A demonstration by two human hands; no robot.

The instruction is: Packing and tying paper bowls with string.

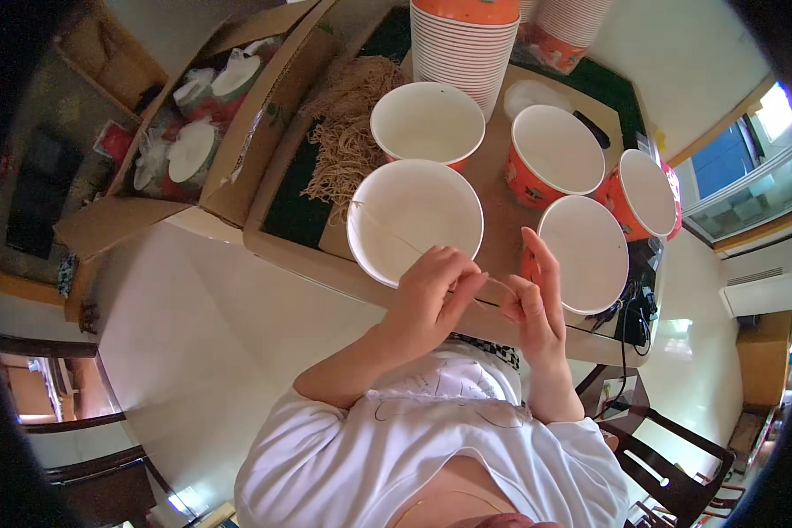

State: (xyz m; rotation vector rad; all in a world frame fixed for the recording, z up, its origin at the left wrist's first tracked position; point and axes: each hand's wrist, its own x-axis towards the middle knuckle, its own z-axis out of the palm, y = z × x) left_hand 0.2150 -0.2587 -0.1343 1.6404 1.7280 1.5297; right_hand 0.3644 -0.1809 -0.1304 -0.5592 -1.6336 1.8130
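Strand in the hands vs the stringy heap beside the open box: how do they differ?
Amount: the strand is one thin length; the heap is a thick, tangled mass.
Pose: the strand is held up between the left hand and right hand; the heap lies beside the cardboard box.
Shared: both look tan.

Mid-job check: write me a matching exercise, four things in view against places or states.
1. Thin tan string
2. Tangled tan stringy pile
3. Brown cardboard box
4. Tall nested stack of orange-and-white paper tubs

A. Standing upright, top centre
B. Between the left hand and right hand
C. Flaps open
D. Lying just right of the box

Pairs: 1-B, 2-D, 3-C, 4-A
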